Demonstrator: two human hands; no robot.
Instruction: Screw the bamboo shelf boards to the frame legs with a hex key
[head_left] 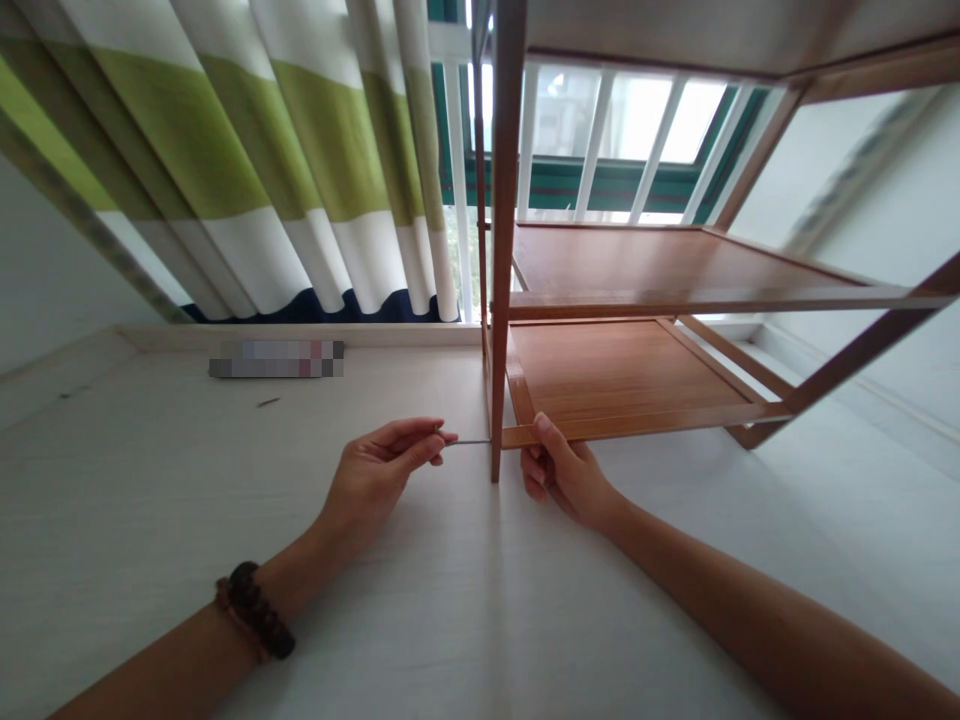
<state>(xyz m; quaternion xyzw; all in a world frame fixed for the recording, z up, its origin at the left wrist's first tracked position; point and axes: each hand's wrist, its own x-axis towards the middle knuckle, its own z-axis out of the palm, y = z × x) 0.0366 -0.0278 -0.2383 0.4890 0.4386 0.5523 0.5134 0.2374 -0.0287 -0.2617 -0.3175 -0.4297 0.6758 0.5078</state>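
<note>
A wooden shelf rack point(675, 270) stands on the pale floor, with its front left upright post point(498, 400) close to me. My left hand point(379, 475) pinches a thin metal tool, likely a hex key point(469, 441), whose tip meets the post at the level of the lowest shelf point(622, 375). My right hand point(562, 472) grips the front rail of that lowest shelf just right of the post, thumb on top. A dark beaded bracelet point(255, 610) sits on my left wrist.
Green, white and navy striped curtains point(285, 160) hang at the back left before a barred window point(600, 130). A small dark item point(268, 402) lies on the floor to the left. A blurred patch sits near the curtain's foot.
</note>
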